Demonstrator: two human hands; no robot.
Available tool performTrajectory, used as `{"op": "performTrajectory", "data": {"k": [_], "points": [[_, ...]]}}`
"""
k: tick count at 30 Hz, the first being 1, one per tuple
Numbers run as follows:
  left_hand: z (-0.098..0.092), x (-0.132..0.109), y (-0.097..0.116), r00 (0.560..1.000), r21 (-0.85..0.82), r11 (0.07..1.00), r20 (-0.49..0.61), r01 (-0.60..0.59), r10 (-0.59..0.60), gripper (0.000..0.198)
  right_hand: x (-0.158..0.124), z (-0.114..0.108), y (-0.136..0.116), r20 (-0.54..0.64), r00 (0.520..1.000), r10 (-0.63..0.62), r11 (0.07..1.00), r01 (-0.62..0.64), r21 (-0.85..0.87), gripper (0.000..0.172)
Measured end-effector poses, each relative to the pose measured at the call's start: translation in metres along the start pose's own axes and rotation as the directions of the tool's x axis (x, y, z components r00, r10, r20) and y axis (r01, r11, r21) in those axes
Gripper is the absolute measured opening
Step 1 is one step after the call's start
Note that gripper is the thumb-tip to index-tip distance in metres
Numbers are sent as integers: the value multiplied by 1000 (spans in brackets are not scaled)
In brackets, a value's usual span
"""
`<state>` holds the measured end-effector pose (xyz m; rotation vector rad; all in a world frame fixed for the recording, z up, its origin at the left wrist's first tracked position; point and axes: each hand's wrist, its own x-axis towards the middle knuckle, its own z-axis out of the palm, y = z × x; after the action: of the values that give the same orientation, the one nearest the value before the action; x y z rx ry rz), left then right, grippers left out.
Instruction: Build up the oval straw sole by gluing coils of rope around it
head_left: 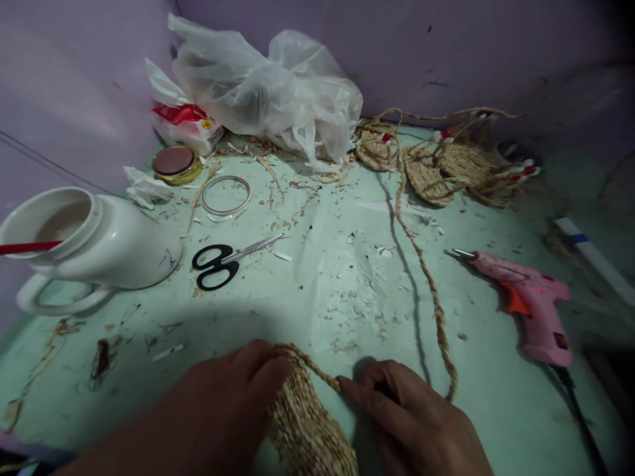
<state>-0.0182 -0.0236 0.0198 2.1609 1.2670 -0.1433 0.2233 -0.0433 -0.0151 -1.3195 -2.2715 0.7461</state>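
Note:
At the lower edge of the head view, my left hand [213, 396] is closed around the upper end of a coarse woven straw piece [310, 423]. A twisted straw cord [320, 371] leaves the top of that piece, and my right hand [421, 416] pinches it between thumb and fingertips. Beyond my right hand, a length of cord [432, 291] curves up the table toward the back. My left palm hides part of the woven piece, whose lower end runs out of view.
Black-handled scissors [218, 266] lie left of centre, near a tape ring [203, 195] and a white mug [129, 241] on its side. A pink glue gun [536, 297] lies right. Behind are a plastic bag [278, 92] and woven straw pieces [429, 175]. Straw scraps litter the table [307, 304].

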Motion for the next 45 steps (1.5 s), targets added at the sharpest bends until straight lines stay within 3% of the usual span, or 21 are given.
{"op": "performTrajectory", "data": {"k": [3, 10, 13, 16, 20, 24, 28, 33, 39, 44, 45], "points": [[6, -4, -3, 997, 125, 990, 27, -69, 66, 56, 2, -4, 0, 53, 998, -34, 999, 35, -13, 48], [15, -6, 4, 998, 271, 962, -30, -43, 53, 49, 8, -7, 0, 154, 985, -75, 995, 64, 76, 45], [14, -5, 7, 997, 351, 934, 7, -74, 76, 44, 8, -5, 0, 167, 983, -71, 993, 54, 106, 45], [18, -3, 7, 987, 425, 898, -49, -116, 150, 35, 7, -4, -1, 137, 989, -51, 996, 41, 75, 45], [23, -1, 6, 962, 453, 879, -138, -151, 236, 30, 8, -6, -4, 114, 993, -22, 997, 13, 81, 52], [19, 2, 10, 968, 460, 873, -98, -164, 233, 31, 12, -8, -8, 173, 985, 15, 996, -31, 88, 48], [15, 4, 12, 978, 406, 895, -16, -184, 208, 29, 18, -7, -15, 121, 991, 53, 990, -68, 123, 37], [16, 3, 10, 982, 369, 915, -22, -164, 185, 30, 25, -4, -21, 72, 994, 77, 985, -87, 146, 26], [18, 4, 12, 983, 370, 917, -43, -152, 180, 31, 31, 2, -23, -64, 995, -71, 995, 75, 69, 14], [21, 2, 11, 978, 355, 923, -91, -145, 188, 28, 29, 7, -26, -112, 989, -97, 994, 91, -62, 12], [22, 2, 10, 979, 358, 923, -87, -142, 184, 26, 28, 9, -27, -114, 988, -105, 991, 95, -96, 20]]}}
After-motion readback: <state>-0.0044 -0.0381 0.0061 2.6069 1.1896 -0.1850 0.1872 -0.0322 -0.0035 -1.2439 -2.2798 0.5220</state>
